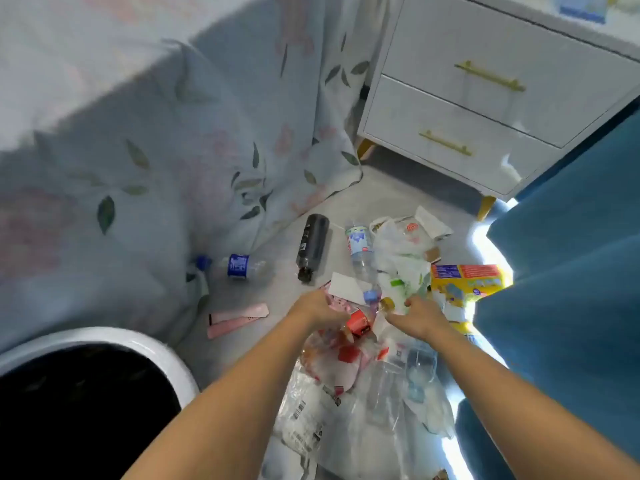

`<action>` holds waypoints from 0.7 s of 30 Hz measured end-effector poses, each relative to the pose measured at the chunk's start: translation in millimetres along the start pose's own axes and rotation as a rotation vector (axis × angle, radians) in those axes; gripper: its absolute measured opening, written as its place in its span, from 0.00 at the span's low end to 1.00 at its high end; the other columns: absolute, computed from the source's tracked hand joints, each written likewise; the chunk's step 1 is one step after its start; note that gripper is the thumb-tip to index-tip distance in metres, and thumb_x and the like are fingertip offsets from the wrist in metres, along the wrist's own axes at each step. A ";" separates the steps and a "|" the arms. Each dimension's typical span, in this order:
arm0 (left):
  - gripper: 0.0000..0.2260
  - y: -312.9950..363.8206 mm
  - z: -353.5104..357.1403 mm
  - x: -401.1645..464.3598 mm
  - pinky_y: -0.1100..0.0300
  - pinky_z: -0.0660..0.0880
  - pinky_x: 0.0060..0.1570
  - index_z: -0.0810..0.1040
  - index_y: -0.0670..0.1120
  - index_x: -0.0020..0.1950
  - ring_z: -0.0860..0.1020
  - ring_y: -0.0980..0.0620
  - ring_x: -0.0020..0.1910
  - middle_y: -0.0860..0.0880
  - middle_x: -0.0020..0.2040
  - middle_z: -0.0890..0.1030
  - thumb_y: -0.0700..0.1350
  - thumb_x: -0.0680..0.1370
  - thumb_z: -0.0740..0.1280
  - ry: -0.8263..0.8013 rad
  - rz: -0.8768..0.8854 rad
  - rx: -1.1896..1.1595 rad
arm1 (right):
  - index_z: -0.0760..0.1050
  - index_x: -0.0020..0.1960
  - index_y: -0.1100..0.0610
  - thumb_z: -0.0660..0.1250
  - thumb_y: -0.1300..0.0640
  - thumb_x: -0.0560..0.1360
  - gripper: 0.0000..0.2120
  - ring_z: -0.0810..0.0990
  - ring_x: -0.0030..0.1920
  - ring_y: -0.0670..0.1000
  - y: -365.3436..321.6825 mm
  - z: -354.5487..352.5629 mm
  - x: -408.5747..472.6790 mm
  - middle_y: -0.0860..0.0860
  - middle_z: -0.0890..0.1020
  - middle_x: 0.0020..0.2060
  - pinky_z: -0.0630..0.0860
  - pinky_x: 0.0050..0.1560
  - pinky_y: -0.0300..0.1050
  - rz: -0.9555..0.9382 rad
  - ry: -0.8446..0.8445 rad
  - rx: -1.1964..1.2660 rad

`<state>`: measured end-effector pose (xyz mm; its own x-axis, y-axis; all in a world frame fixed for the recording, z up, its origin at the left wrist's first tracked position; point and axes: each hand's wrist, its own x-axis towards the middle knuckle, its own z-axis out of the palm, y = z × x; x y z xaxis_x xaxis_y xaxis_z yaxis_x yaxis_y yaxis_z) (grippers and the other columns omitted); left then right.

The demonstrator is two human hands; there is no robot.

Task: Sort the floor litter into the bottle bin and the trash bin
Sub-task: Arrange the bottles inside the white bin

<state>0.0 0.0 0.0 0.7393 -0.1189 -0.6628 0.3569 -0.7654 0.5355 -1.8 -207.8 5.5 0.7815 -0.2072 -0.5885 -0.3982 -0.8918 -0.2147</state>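
Both arms reach in from 6 o'clock to the litter pile at frame centre. Left hand sits at 9 o'clock of the pile, fingers curled down into pink wrapper litter; looks like a grip on it, though the fingertips are hidden under the hand. Right hand sits at 3 o'clock of the pile, fingers curled narrow, and what they pinch cannot be told. A small yellow-capped bottle lies just beside its fingertips at their 9 o'clock. A red-labelled clear bottle lies between the two hands, touching or nearly touching the left one.

At 12 o'clock of the hands: black bottle lying flat, a clear bottle with pale blue label, white plastic bags. At 10 o'clock, well apart from the hands, a blue-label water bottle against the floral bedsheet. Two pink sachets at 9 o'clock of the left hand. Yellow carton at 1 o'clock of the right hand. Clear plastic packaging lies under the forearms.

White-rimmed bin with dark inside at 8 o'clock. White drawer unit at 1 o'clock, blue upholstery at 3 o'clock.
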 end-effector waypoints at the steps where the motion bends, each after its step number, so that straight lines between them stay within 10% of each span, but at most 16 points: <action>1: 0.10 -2.7 7.2 4.2 0.61 0.71 0.52 0.77 0.49 0.51 0.76 0.49 0.53 0.45 0.61 0.78 0.52 0.73 0.70 -0.031 -0.004 -0.025 | 0.73 0.61 0.62 0.69 0.43 0.71 0.28 0.77 0.60 0.59 5.6 9.4 1.7 0.58 0.78 0.57 0.74 0.53 0.44 0.035 -0.012 0.027; 5: 0.29 -18.7 36.1 23.8 0.57 0.74 0.55 0.75 0.46 0.63 0.76 0.47 0.59 0.46 0.62 0.78 0.60 0.68 0.72 -0.028 -0.037 -0.013 | 0.64 0.69 0.63 0.69 0.38 0.69 0.40 0.75 0.62 0.59 22.5 32.7 5.9 0.59 0.74 0.65 0.76 0.55 0.49 0.223 -0.105 0.049; 21: 0.23 -34.6 71.6 43.8 0.55 0.75 0.52 0.76 0.49 0.51 0.73 0.48 0.56 0.49 0.53 0.78 0.59 0.63 0.76 0.039 -0.076 0.127 | 0.56 0.69 0.62 0.76 0.38 0.62 0.49 0.74 0.62 0.59 24.4 97.1 19.2 0.58 0.73 0.63 0.72 0.50 0.45 0.141 -0.129 0.101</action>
<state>-20.8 -24.0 -85.0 0.7355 -0.0348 -0.6767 0.3396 -0.8453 0.4125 -43.2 -194.5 -86.6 0.6496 -0.2681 -0.7114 -0.5505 -0.8113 -0.1970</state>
